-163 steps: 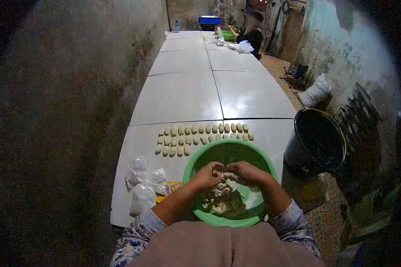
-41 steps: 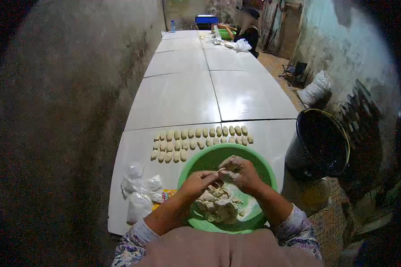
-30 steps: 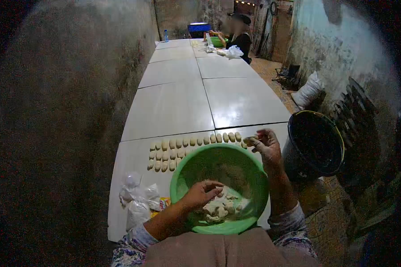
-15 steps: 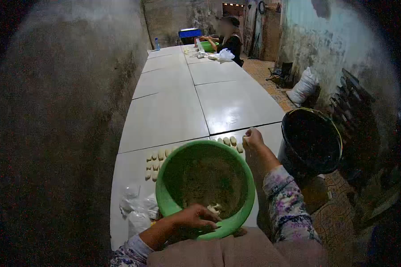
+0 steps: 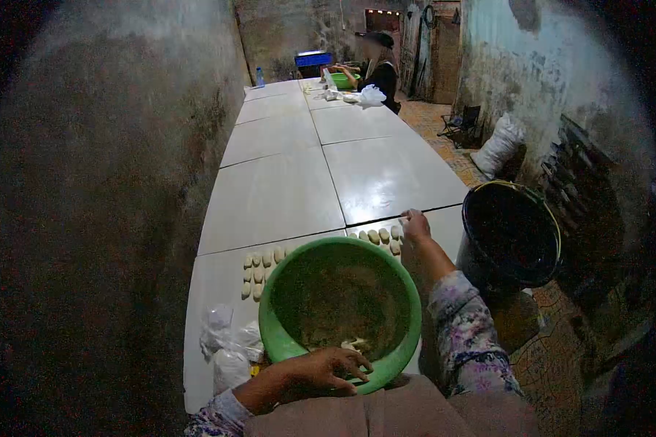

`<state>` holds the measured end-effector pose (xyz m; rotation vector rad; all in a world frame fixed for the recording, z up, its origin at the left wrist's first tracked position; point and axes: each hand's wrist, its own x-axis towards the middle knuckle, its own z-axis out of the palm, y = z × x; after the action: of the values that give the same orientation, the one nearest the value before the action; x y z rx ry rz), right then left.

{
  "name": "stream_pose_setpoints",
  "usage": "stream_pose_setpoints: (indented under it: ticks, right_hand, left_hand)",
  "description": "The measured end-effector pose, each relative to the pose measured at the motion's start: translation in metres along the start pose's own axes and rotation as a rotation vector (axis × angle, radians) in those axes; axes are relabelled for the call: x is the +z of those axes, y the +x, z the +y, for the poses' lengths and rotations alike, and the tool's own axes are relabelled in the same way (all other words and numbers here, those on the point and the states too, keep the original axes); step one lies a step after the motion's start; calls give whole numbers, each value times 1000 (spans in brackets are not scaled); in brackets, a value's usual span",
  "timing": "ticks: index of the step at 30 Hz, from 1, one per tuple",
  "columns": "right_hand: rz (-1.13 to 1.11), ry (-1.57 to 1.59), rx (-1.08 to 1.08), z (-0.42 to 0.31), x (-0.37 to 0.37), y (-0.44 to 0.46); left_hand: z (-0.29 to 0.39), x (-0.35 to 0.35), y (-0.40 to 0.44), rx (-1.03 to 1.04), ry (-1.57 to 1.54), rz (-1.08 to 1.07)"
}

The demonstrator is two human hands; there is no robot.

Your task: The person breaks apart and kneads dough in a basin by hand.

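A large green bowl [image 5: 270, 328] stands tilted toward me at the table's near edge, and a bit of pale dough [image 5: 356, 344] shows low inside it. Over the bowl's near rim lies my left hand [image 5: 333, 368], its fingers apart and holding nothing. Beyond the bowl's right side my right hand [image 5: 415, 226] is down at the tabletop, at the right end of the rows of dough pieces [image 5: 373, 236]; its fingers are closed, and what they hold is hidden. More small dough pieces [image 5: 257, 277] show to the left of the bowl.
Plastic bags of white powder [image 5: 230, 368] lie left of the bowl on the white table [image 5: 277, 197]. A black bucket [image 5: 481, 247] stands at the right edge. At the far end a person [image 5: 383, 76] works at another green bowl [image 5: 342, 80]. A white sack [image 5: 499, 146] leans by the right wall.
My right hand has gone from the bowl to the right end of the dough rows, carrying a dough piece on the way. My left hand has moved down onto the near rim. The bowl has tilted.
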<state>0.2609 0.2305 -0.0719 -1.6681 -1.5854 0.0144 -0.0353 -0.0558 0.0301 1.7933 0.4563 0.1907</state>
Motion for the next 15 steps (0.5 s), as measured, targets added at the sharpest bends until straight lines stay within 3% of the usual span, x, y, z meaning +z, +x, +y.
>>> stream_pose_setpoints:
  ticks: [2,4,6,8,10,11,12,14,15]
  right_hand:
    - [-135,285,98,-35,-36,1]
    - [-140,403,43,-38,-41,7]
    - [-224,354,-89,-77,-83,0]
    - [-322,300,-97,-120,-120,-15]
    - [-568,143,-187,-151,-141,-30]
    - [-602,122,-374,-148,-142,-35]
    - [-630,-69,-395,-156,-141,-44]
    - [-603,-92,-591,-141,-134,-65]
    - [-742,-124,-525,-131,-123,-72]
  left_hand:
    - [-11,3,0,80,74,-26]
    - [-19,4,2,155,140,-48]
    - [-22,5,6,22,26,-261]
    - [-22,14,14,36,2,-262]
    - [-2,15,23,-36,5,-387]
    - [-5,18,27,10,3,-373]
    - [0,19,30,11,-2,-357]
    - [21,13,35,-84,129,-434]
    - [24,12,37,-65,136,-444]
